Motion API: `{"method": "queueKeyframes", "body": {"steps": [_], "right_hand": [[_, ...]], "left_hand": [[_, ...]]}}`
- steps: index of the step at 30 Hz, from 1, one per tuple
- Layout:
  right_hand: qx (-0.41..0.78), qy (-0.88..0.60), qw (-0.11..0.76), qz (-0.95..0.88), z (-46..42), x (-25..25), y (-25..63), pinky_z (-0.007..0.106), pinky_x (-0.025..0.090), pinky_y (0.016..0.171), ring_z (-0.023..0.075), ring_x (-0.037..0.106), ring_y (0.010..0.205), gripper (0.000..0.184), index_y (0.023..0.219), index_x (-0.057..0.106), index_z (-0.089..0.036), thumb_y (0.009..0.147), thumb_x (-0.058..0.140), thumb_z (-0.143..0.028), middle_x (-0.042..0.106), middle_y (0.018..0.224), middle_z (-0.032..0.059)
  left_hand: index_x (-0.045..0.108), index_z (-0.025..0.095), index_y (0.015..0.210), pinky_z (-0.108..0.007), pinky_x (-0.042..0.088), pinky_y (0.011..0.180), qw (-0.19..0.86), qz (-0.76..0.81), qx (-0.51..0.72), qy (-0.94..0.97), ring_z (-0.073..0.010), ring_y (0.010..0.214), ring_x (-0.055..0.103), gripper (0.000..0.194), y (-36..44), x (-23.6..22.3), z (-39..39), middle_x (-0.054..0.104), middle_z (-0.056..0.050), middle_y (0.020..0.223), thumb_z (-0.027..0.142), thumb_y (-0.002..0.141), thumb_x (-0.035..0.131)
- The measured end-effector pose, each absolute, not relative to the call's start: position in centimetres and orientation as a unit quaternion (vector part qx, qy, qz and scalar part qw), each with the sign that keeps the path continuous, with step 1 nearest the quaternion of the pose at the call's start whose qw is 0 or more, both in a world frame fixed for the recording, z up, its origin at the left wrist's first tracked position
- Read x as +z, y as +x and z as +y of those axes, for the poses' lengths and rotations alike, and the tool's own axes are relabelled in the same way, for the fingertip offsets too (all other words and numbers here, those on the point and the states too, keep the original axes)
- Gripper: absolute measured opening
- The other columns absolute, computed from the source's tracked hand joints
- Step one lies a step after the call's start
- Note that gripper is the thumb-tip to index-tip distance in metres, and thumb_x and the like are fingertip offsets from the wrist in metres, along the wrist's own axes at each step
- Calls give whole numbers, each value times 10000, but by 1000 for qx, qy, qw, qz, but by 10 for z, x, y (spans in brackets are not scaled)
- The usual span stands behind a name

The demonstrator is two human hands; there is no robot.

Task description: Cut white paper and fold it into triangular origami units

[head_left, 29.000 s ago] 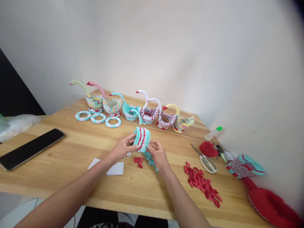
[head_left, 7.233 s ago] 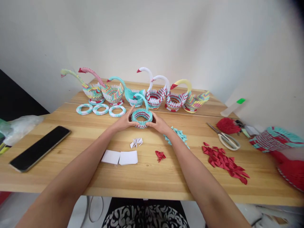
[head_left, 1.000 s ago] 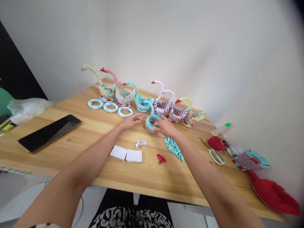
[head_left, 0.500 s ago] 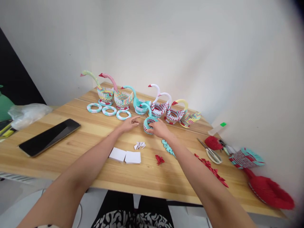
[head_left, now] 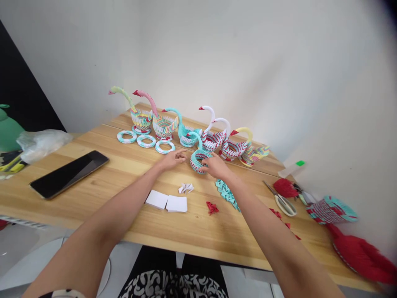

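So there's one teal bowl of folded paper with red bands (head_left: 194,165), right under the right hand (head_left: 216,166), which is half curled over the near right rim with fingertips at the opening; can't really tell from this angle if it's pinching or just touching. The left hand (head_left: 173,160) is just beside it on the left, fingers loosely spread, holding nothing. The bowl's open side points up, and its central axis is roughly upright. One small curved teal neck (head_left: 196,135) arches up just behind it, beak end to the left. Past the grip there's a row of six paper swans (head_left: 166,126) (two with white necks, one each green, pink, teal and yellow), so the far side is pretty crowded. Three paper rings (head_left: 165,152) lie beyond the left hand, and one phone (head_left: 70,174) is well off to the left. On the near side of the grip I count two stacks of white paper (head_left: 176,203), then one little heap each of white folded pieces (head_left: 186,188) and red folded pieces (head_left: 212,208). Teal folded pieces (head_left: 228,193) sit by the right forearm, which covers part of a second red pile (head_left: 275,212). Farther right is one pair of scissors (head_left: 285,205), all on the wooden table (head_left: 124,165).
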State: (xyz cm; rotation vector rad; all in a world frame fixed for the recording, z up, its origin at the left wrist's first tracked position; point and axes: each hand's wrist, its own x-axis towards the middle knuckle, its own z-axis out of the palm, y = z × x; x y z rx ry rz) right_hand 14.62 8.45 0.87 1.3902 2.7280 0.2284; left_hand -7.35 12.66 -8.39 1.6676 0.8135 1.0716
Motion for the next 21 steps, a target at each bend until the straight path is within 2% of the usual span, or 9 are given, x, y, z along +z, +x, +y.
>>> {"method": "queueKeyframes", "body": {"steps": [4,7,10,15,18,21], "right_hand": [[79,445,61,890,84,13,144,344,309,920,219,589,871,291,794,679,-168,833,553,-428,694,806,67],[71,461,77,881,86,20,139,361,291,930,218,606,866,333,837,678,-182,829,535,-483,705,848,67],[75,503,64,859,86,21,127,393,272,938,218,626,818,401,809,675,-196,839,475,-542,711,812,64],[114,539,29,834,82,10,110,379,313,910,236,636,825,391,770,685,-164,862,455,-467,712,814,118],[86,536,-53,838,84,15,123,394,282,970,216,637,827,395,819,687,-190,893,402,-454,717,816,78],[47,569,-210,793,90,20,156,349,364,928,205,605,970,361,1068,620,-201,931,330,-365,680,1052,73]], "left_hand": [[453,111,1297,-369,454,837,481,337,436,682,-203,891,611,620,-74,-82,125,665,-107,994,290,727,621],[454,117,1296,-364,455,834,480,341,429,685,-198,882,611,612,-74,-81,124,667,-102,991,287,731,617],[458,124,1294,-366,455,838,476,346,429,685,-201,890,608,607,-74,-80,124,669,-102,993,278,729,618],[457,130,1295,-380,457,849,480,344,429,684,-212,909,612,600,-74,-80,124,669,-101,994,266,732,612],[445,116,1304,-387,460,860,475,350,424,687,-219,921,614,607,-73,-79,124,664,-112,1013,270,739,605],[433,103,1312,-404,446,902,453,358,419,701,-233,966,607,622,-72,-76,123,645,-135,1076,270,738,608]]}}
